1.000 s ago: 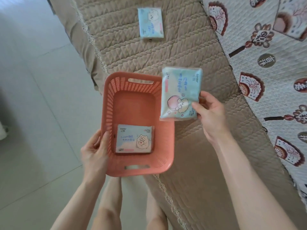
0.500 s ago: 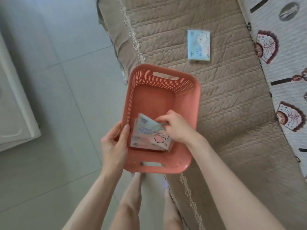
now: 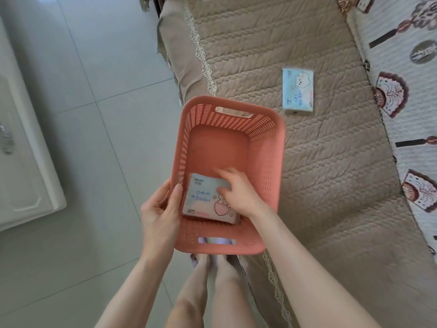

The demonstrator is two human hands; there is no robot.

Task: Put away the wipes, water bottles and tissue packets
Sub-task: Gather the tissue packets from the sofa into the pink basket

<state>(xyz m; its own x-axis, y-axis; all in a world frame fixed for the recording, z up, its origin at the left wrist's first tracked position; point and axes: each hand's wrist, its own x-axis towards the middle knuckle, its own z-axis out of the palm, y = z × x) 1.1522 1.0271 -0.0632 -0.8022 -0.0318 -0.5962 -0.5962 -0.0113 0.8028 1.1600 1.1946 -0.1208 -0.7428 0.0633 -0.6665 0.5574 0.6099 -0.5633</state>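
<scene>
Here the packet (image 3: 203, 200) lies flat at the near end of the basket (image 3: 267, 162), printed face up. The right hand (image 3: 238, 195) rests on its far right corner (pinching or only pressing, I cannot tell). The left hand (image 3: 160, 209) grips the basket's left rim, thumb inside. A second packet (image 3: 298, 91) lies well apart on the quilt (image 3: 260, 55).

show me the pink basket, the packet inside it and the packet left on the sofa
pink basket (image 3: 266, 162), head view, bare right inner wall
packet in the basket (image 3: 201, 197), head view, printed top face
packet on the sofa (image 3: 298, 91), head view, middle of its front
</scene>
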